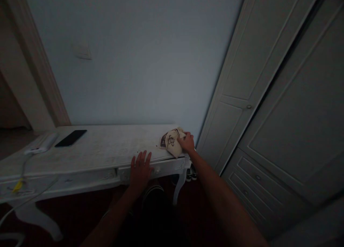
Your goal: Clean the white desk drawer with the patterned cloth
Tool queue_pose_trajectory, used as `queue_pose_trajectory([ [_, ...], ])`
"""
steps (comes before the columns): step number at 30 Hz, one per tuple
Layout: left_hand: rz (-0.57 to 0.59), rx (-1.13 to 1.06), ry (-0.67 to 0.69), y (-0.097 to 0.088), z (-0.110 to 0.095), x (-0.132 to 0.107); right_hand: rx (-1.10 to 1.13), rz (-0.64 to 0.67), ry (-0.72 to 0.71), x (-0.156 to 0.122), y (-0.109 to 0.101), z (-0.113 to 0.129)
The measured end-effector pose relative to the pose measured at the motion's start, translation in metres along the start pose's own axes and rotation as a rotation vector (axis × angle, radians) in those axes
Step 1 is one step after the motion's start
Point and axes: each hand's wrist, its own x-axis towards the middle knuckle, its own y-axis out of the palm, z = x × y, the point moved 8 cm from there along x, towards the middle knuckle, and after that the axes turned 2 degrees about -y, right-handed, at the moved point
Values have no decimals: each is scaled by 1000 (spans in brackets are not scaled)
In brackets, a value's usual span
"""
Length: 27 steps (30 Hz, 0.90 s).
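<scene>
A white console table [107, 146] stands against a pale blue wall in dim light. My right hand [186, 142] is closed on a crumpled cream cloth [171, 141] with dark print, pressed onto the table's far right end. My left hand [140, 169] lies flat with fingers spread against the table's front edge, over the drawer front. Nothing is in the left hand.
A dark phone [71, 138] and a white power strip [43, 144] with a cable lie on the table's left part. White wardrobe doors [268, 107] stand to the right, close to the table's end. A door frame [34, 67] rises at the left. A light switch [82, 50] is on the wall.
</scene>
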Motion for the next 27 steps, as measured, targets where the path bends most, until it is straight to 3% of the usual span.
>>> queue_pose_trajectory([
  [10, -18, -6, -7, 8, 9, 0, 85, -218, -116, -12, -6, -3],
  [19, -187, -44, 17, 0, 3, -9, 195, -402, -287, -40, -24, -12],
  [24, -316, -166, 43, -4, -16, -40, 239, -502, -330, -67, -38, -24],
  [27, -253, -265, 45, 11, -19, -74, 216, -511, -312, -100, -36, -41],
])
